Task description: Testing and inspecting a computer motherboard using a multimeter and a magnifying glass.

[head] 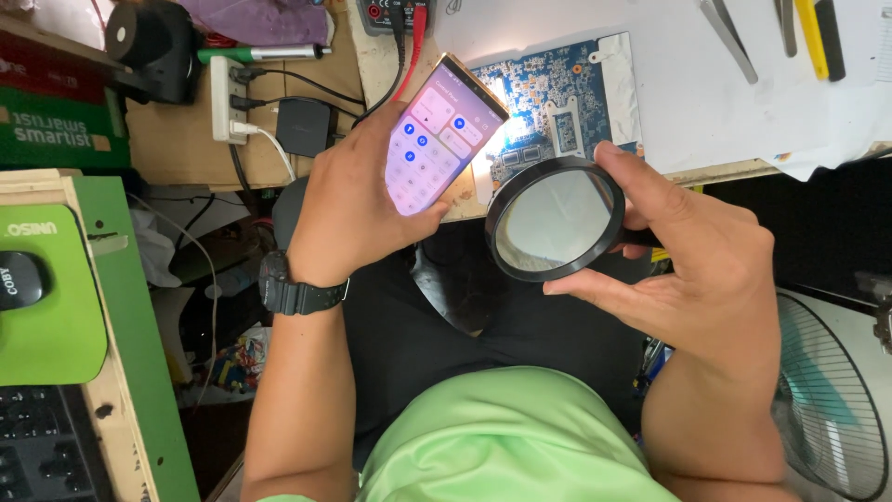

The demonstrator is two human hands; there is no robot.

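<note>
My left hand (358, 200) grips a smartphone (441, 139) with a lit pinkish screen, tilted up over the edge of the bench. A black watch (293, 293) is on that wrist. My right hand (692, 265) holds a round black-rimmed magnifying glass (555, 218) by its rim and handle, just right of the phone. Behind both lies a blue circuit board (557, 93) on white paper, with a bright glare of light where the phone's top end meets it.
A white power strip (226, 98) with plugs and a black adapter (307, 125) sit at the left of the bench. Tweezers and tools (729, 37) lie top right. A green mouse pad with mouse (20, 279) is far left, a fan (827, 400) lower right.
</note>
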